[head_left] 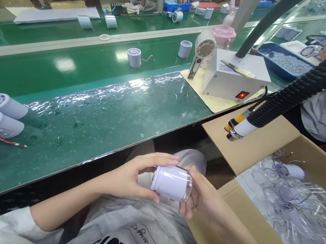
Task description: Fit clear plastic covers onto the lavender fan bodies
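Note:
Above my lap, both hands hold one pale lilac cylindrical housing (172,181), lying on its side with a clear rim at its right end. My left hand (143,176) grips the left end, thumb below and fingers over the top. The fingers of my right hand (196,191) close round the clear right end. Several similar lilac cylinders (1,125) lie at the left of the bench, some with thin red and yellow wires. On the green conveyor stand a wired cylinder (134,58) and another cylinder (184,49).
A white box (236,78) with a lit red switch stands on the bench, a knife (238,69) on top. A black ribbed hose (310,76) hangs at right above a cardboard box (224,204) of clear plastic parts. Co-workers sit across the conveyor (91,65) and at right.

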Tool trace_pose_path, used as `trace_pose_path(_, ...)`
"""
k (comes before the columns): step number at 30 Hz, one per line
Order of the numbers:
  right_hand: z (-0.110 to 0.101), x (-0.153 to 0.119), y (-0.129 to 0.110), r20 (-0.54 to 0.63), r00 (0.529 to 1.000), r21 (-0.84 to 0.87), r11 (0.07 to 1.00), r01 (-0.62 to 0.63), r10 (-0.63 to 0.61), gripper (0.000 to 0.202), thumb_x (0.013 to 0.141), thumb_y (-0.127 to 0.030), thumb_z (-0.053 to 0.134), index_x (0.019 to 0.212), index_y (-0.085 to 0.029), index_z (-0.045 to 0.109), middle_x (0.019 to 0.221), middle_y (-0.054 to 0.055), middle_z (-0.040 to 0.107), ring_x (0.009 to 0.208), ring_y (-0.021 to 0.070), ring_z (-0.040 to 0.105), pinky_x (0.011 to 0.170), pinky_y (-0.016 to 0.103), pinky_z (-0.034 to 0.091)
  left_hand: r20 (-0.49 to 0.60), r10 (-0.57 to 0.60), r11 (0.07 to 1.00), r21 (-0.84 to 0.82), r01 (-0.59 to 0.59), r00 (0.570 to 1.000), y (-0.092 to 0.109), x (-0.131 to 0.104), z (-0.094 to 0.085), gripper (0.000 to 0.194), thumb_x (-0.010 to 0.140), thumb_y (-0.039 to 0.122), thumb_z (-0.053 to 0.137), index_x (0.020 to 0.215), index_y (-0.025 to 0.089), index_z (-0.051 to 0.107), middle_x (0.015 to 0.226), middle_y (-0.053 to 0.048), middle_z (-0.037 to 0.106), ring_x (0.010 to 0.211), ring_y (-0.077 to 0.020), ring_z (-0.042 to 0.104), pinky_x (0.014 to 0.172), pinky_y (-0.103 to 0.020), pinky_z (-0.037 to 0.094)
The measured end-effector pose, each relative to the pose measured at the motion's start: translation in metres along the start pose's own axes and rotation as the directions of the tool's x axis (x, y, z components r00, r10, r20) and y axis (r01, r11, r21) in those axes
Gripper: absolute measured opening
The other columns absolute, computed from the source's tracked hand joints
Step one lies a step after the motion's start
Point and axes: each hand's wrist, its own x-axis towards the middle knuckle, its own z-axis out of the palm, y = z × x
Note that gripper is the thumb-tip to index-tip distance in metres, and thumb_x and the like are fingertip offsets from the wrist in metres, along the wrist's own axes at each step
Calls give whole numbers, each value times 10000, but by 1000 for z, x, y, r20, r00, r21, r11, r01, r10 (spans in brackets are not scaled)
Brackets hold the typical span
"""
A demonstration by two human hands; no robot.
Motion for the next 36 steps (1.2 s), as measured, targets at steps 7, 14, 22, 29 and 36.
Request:
trace_pose_path(7,4,-2,-2,-11,977,-32,977,-213,213,718,999,-607,123,744,-115,580,536,70,637,294,47,493,276,88,334,-47,-78,997,14,79,996,5,-1,5,657,717,191,800,1306,327,543,1330,-69,546,1233,-257,530,1006,-388,487)
trace_pose_path(14,-14,-11,14,106,720,-713,452,536,-686,313,941,-149,475,1241,-232,437,1344,141,542,1113,233,628,880,402,574,-63,-313,926,-243,289,948,17,-3,9,582,774,221,755,1295,324,519,1205,-37,578,1021,-171,621,876,-287,541)
trace_pose_path(22,-20,-10,12,477,438,-704,-33,710,-763,631,875,35,501,1386,-331,441,1400,68,535,1304,251,491,1056,466,468,-63,-251,953,-191,235,966,18,-3,8,681,684,205,826,1302,315,563,1325,-70,552,1129,-236,592,916,-327,540)
trace_pose_path(29,-18,-18,14,286,675,-619,407,672,-680,600,862,-102,666,1364,-374,482,1423,26,524,1264,251,533,1033,412,487,-26,-238,957,-177,230,971,20,-5,7,758,685,227,829,1357,373,510,1358,-61,546,1130,-240,607,934,-356,541)
trace_pose_path(36,-11,-18,12,100,929,-160,915,369,-357,473,855,-343,726,1298,-349,562,1309,29,619,1168,226,604,949,345,532,74,-292,937,-178,301,953,13,-8,5,770,784,232,750,1444,376,382,1468,-89,453,1209,-250,574,1012,-414,486)
